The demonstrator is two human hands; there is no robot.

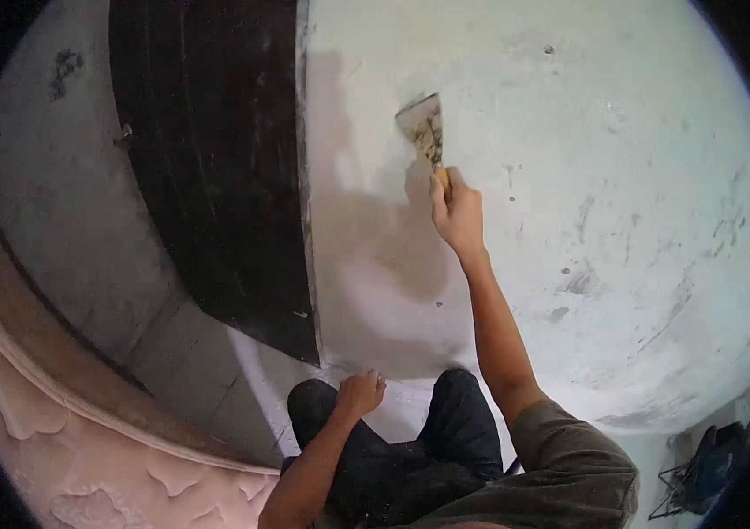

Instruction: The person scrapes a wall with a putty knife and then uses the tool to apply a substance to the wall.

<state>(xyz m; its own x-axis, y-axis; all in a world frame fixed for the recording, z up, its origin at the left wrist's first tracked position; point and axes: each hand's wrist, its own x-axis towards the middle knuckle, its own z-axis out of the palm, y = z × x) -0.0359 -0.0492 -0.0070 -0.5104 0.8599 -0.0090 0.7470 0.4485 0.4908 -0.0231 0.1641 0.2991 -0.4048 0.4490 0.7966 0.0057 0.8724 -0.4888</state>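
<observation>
My right hand (459,212) is closed round the yellowish handle of a putty knife (426,128). Its wide, dark-stained blade points up and slightly left, overlapping the pale wall (498,97) in this view. A shadow of the hand and arm falls on the wall to the left. Lower down, my left hand (361,392) is curled closed just by my left knee (311,401); what it holds, if anything, is hidden by the fingers.
A dark door (216,167) stands left of the wall, its edge running down to the tiled floor (207,353). A pink quilted mattress (128,467) lies at lower left. Dark marks and small holes dot the wall. A dark object with thin legs (710,467) sits at lower right.
</observation>
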